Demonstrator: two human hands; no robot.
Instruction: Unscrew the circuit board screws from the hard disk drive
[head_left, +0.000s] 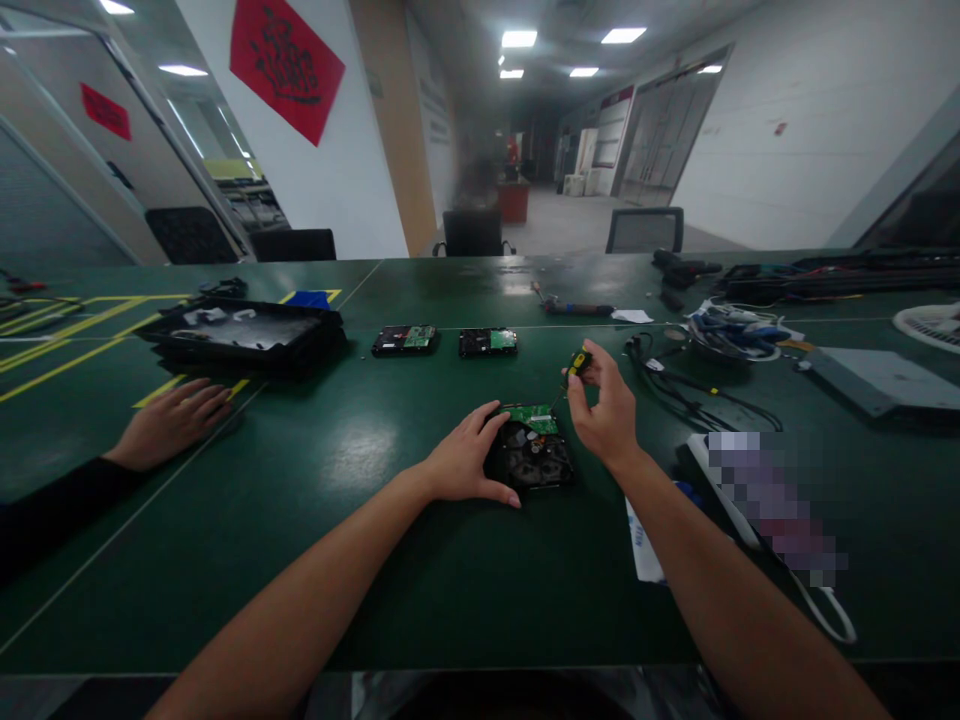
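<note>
A hard drive [536,455] lies flat on the green table in front of me, its green circuit board facing up at the far end. My left hand [469,457] grips its left side, fingers over the far corner and thumb along the near edge. In my right hand [606,402] is a small yellow and black screwdriver [577,362], pinched by its handle. Its thin shaft slants down to the far right part of the circuit board; whether the tip sits in a screw is too small to tell.
Two more hard drives, one left [403,340] and one right [488,342], lie farther back. Black trays [244,335] stand at left, near another person's hand [172,420]. Cables [675,390], a silver metal box [889,380], a soldering-iron-like tool [577,308] and a white power strip [724,490] lie rightward.
</note>
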